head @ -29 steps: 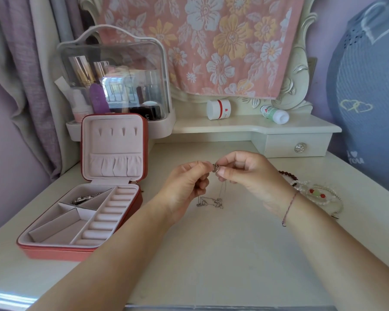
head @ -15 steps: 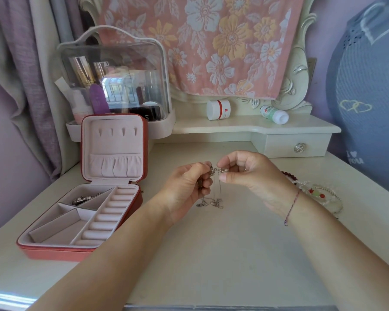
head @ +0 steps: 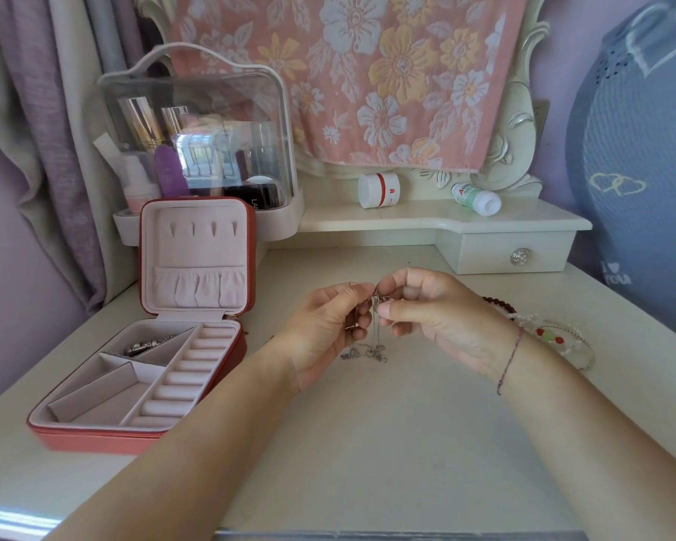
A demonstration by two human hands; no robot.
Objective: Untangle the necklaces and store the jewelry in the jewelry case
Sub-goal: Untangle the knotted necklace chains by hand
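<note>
Both forearms reached in from the near edge and met over the middle of the table (head: 367,454). The left hand (head: 322,326) had its fingers curled, thumb and forefinger pinching the top of the chains (head: 372,343). The right hand (head: 436,312), a thin cord round its wrist, pinched the same knot from the other side, so the fingertips of the two hands almost touched. The chains were thin and silver. They hung straight down from the pinch, and their lower ends lay in a small tangled heap on the table, just under the hands. The case (head: 94,439) stood open to the left, apart from the hands, lid upright, with a silver piece (head: 145,345) in its rear left compartment. Bracelets (head: 562,341) lay just behind the right wrist. Bare tabletop stretched between the case and the heap, and between the arms toward the near edge.
</note>
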